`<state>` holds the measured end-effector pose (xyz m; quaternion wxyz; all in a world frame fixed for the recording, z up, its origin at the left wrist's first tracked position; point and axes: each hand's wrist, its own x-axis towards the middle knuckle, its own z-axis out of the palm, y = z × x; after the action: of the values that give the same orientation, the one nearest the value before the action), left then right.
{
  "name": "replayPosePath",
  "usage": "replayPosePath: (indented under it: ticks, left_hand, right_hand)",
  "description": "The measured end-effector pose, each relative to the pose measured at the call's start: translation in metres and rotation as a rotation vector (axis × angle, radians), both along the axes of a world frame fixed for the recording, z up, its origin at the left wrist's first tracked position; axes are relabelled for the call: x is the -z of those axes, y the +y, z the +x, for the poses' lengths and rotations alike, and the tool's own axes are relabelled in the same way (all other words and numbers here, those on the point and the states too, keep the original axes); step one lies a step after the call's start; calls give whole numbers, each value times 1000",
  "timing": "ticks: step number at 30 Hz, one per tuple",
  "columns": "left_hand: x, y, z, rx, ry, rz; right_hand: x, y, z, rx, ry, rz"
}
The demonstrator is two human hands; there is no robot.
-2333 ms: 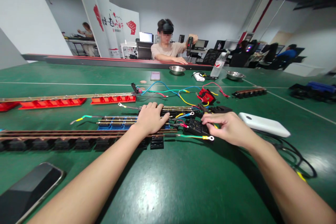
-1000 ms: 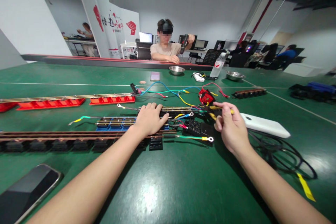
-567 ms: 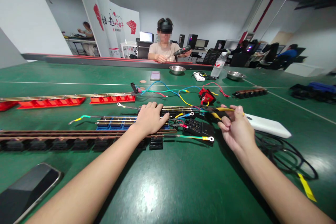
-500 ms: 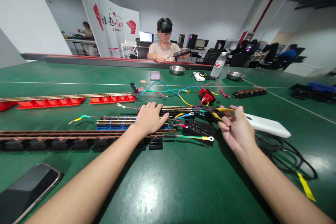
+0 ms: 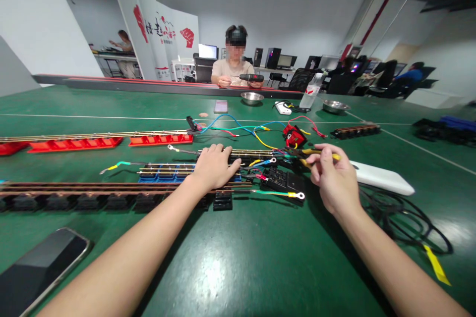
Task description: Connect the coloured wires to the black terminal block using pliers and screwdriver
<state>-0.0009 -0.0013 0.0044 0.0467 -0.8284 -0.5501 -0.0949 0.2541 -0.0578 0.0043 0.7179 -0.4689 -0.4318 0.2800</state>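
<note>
My left hand (image 5: 214,166) lies flat with spread fingers across a black holder with brass rods (image 5: 253,153) and a blue holder with rods (image 5: 159,173). In my right hand (image 5: 332,173) is a pair of pliers with yellow handles (image 5: 311,152), its jaws at the wires by the black holder's right end. What the jaws touch is too small to tell. Just below lies a black connector block (image 5: 284,181). A green wire with a ring terminal (image 5: 277,193) runs past it. Nearer me stretches a long black holder with copper-coloured bars (image 5: 111,193).
Red holders (image 5: 159,139) lie at the left, and a red block with wires (image 5: 293,136) behind the pliers. A white power bank (image 5: 383,178) and coiled black cable (image 5: 405,223) lie right; a phone (image 5: 44,267) front left. Opposite, a person (image 5: 234,67) holds a power screwdriver (image 5: 251,78).
My right hand has turned and its fingers have shifted on the pliers' handles, which are closer together now. My left hand stays put. The person opposite has levelled the power screwdriver.
</note>
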Motion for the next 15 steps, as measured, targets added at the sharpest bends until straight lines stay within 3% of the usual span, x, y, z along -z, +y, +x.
replayPosePath:
  ticks: [4,10,15]
  left_hand:
    - [0,-1,0,2,-1,-6]
    - [-3,-3,0,0,-11,-28]
    - [-6,-10,7,-39,-30,-110]
  right_hand:
    - [-9,-8,-2,101,-113,6]
    - [-38,-35,-17,155,-198,98]
    - [-51,-42,-55,-4,-171,143]
